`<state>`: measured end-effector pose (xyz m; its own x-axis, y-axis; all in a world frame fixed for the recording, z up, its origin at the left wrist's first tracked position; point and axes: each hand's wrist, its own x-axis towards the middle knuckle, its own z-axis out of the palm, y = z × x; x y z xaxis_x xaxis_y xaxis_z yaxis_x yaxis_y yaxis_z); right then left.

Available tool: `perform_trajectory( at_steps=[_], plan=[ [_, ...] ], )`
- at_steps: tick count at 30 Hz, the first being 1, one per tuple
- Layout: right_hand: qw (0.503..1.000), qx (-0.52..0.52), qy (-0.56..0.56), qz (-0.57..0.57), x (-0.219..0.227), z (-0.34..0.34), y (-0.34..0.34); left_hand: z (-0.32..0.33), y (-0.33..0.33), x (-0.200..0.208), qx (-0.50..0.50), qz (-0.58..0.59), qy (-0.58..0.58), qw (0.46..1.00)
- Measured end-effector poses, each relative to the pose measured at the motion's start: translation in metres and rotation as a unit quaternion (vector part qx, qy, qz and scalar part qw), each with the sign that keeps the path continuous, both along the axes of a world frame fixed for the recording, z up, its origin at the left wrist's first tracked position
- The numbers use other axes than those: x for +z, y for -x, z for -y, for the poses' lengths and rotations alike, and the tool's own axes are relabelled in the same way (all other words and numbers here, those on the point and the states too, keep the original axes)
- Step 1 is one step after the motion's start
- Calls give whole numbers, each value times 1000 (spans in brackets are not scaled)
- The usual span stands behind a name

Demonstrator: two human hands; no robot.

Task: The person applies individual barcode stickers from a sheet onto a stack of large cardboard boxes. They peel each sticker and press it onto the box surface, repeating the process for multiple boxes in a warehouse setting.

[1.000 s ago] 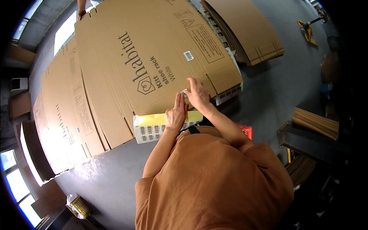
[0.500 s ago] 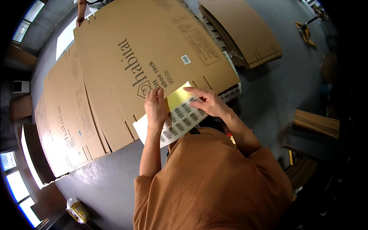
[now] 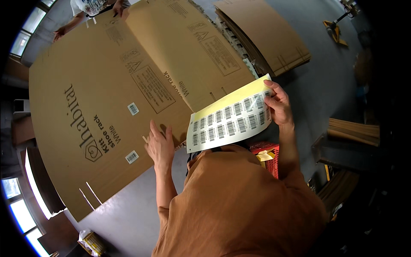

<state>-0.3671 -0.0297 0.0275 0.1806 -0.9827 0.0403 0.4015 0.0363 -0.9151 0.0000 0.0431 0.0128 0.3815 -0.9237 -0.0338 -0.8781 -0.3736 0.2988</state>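
Note:
My right hand (image 3: 279, 105) pinches the right end of a sheet of barcode labels (image 3: 229, 120), thumb and fingers on its edge. Bare yellow backing shows along the sheet's far side; rows of labels fill the rest. My left hand (image 3: 160, 145) is open, fingers apart, at the near right edge of a large printed cardboard sheet (image 3: 55, 115); whether it presses on it I cannot tell. Two white barcode labels, one farther off (image 3: 133, 109) and one nearer (image 3: 132, 157), sit on that cardboard. Beneath and to its right lies another printed cardboard sheet (image 3: 171, 47).
Across the stack stands a person (image 3: 92, 6) with both hands by the cardboard's far edge. More flat cardboard (image 3: 265, 34) is stacked at the far right. A red basket (image 3: 270, 162) with yellow paper is beside me. Beyond it, cardboard pieces (image 3: 353, 133) rest on a dark stand.
The top cardboard has shifted left, uncovering the one below, and a second label shows on it. My left hand has left the label sheet; my right hand has carried the sheet right.

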Motion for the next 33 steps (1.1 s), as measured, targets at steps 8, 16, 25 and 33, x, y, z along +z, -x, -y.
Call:
perform_trajectory(
  at_steps=[8, 16, 25, 33],
  plan=[
    [996, -25, 17, 78, -4, 2, -2, 1, 14, -2, 39, -490, -97, 865],
    [980, 8, -22, -200, 15, -7, 21, 8, 15, 18, -27, -769, 53, 636],
    [964, 33, -23, -263, 14, -10, 30, 32, 22, 26, -91, -651, 16, 753],
    [919, 41, -47, -389, 16, 0, 45, 59, 36, 2, -124, -489, -60, 862]
  ],
)
